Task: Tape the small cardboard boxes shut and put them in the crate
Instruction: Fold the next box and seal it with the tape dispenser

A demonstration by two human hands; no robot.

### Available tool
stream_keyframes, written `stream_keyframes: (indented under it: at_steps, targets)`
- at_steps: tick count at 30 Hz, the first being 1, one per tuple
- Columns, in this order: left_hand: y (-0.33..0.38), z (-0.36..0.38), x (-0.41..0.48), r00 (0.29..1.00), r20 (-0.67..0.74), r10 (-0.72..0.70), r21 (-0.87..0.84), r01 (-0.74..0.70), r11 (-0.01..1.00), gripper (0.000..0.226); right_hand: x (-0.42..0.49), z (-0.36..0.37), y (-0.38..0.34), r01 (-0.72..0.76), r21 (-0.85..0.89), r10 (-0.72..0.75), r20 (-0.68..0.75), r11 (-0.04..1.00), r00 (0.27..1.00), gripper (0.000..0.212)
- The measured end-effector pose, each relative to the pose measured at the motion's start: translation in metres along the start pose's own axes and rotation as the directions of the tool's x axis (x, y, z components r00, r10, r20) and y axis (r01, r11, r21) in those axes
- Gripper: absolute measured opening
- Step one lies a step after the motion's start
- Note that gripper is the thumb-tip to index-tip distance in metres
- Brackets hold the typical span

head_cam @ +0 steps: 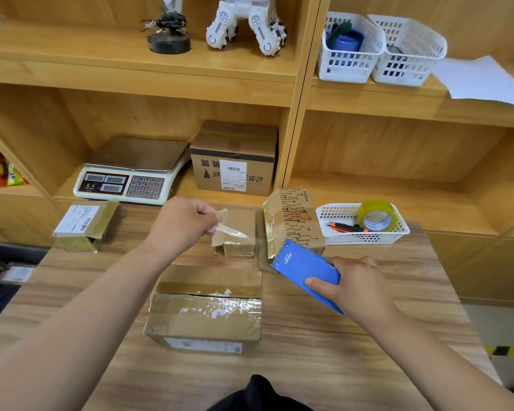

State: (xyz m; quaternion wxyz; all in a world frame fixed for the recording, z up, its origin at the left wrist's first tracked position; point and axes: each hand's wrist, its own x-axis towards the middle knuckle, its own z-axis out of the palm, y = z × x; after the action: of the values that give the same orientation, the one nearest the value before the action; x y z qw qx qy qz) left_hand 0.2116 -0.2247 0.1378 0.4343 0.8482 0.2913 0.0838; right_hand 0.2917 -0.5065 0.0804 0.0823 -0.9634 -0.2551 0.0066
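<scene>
Four small cardboard boxes sit on the wooden table (309, 366). The blue tape dispenser (304, 266) hides a corner of the printed box (294, 223), and the roll inside the dispenser cannot be seen. At the far left edge a dark bin (0, 256) is cut off. It may be the crate, but too little of it shows to be sure. The white toy robot (241, 25) on the top shelf is cut off too.

The right hand (350, 287) grips the dispenser, with its fingers curled round it and the thumb on the blue side. The left hand (187, 221) pinches the end of a strip of clear tape (229, 231). The strip runs between the two hands, in front of the middle box (241, 247). The near box (207, 310) lies closer to the person, between the two arms. Its flaps are down and old torn tape is on top — no hand touches it. The labelled box (83, 225) sits well apart, at the left of the table.

A white basket (398, 232) at the back right of the table holds a roll of yellowish tape (376, 215) and an orange and black cutter (343, 227). On the shelf above, two more white baskets stand side by side. The left one (350, 63) has blue things in it — what is in the right one (410, 54) is hard to make out.
</scene>
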Motion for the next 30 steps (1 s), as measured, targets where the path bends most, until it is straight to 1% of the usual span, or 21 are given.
stream_keyframes:
  at_steps: [2,5,9,12,17,23,27,30]
  targets:
    - [0.005,0.004,-0.004,0.999,-0.007,0.032,0.033,-0.031,0.999,0.018,0.000,0.001,-0.004,-0.023,-0.026,0.022,-0.009,0.999,1.000,0.051]
    - [0.017,0.015,-0.013,0.992,-0.007,0.129,0.163,-0.126,0.979,0.019,0.002,0.001,-0.013,-0.077,-0.075,0.076,-0.019,0.994,0.997,0.051]
    - [0.033,0.029,-0.024,0.952,-0.003,0.306,0.383,-0.282,0.880,0.020,0.007,0.003,-0.020,-0.135,-0.084,0.133,-0.028,0.987,0.991,0.051]
    - [0.038,0.039,-0.028,0.917,0.006,0.400,0.457,-0.358,0.814,0.018,0.012,0.005,-0.021,-0.164,-0.080,0.163,-0.029,0.983,0.986,0.051]
    - [0.034,0.055,-0.032,0.869,0.035,0.493,0.480,-0.448,0.755,0.018,0.013,0.008,-0.019,-0.201,-0.047,0.201,-0.011,0.978,0.979,0.050]
    - [0.027,0.067,-0.036,0.842,0.032,0.539,0.482,-0.485,0.729,0.015,0.007,0.015,-0.012,-0.256,0.000,0.256,0.019,0.967,0.967,0.052]
    - [0.023,0.078,-0.043,0.850,0.063,0.523,0.472,-0.487,0.735,0.016,0.010,0.024,-0.009,-0.297,0.010,0.296,0.058,0.955,0.953,0.053]
    - [0.015,0.084,-0.044,0.846,0.056,0.530,0.465,-0.492,0.736,0.012,0.012,0.033,-0.008,-0.322,0.020,0.319,0.092,0.946,0.943,0.055]
